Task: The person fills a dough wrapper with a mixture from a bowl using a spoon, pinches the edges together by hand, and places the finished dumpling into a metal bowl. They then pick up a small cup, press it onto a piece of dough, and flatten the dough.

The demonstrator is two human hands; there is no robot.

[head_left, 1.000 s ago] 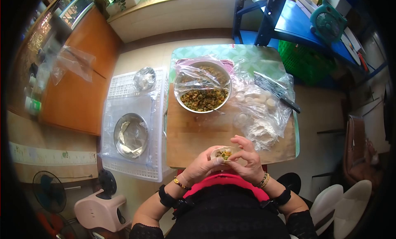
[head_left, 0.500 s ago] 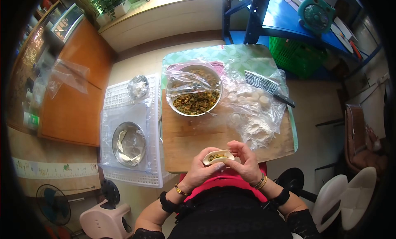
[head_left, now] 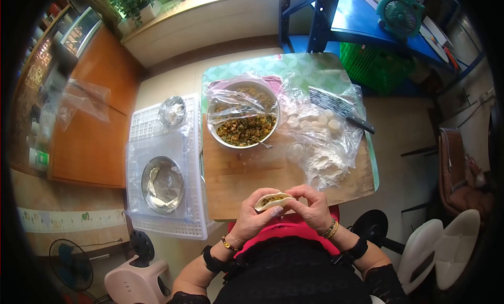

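A dumpling (head_left: 272,202) with chopped filling showing through its open top is held between my two hands, just past the front edge of the wooden board (head_left: 236,183). My left hand (head_left: 255,213) is closed around its left side. The fingers and thumb of my right hand (head_left: 313,210) pinch the wrapper's right end. Beyond them stands a metal bowl of chopped filling (head_left: 247,130), partly covered with clear plastic film. Right of the bowl, loose flour (head_left: 326,165) and several pale dough pieces (head_left: 315,122) lie on plastic film.
A cleaver (head_left: 341,109) rests on the plastic at the right. To the left, a white crate (head_left: 197,220) carries a round metal dish (head_left: 163,209) with folded dough inside and a small film-covered bowl (head_left: 172,112). White chairs (head_left: 457,246) stand at the right.
My right fingers have come down and in, pinching the wrapper's right end. The dumpling's opening looks narrower and more tilted. The view has shifted slightly.
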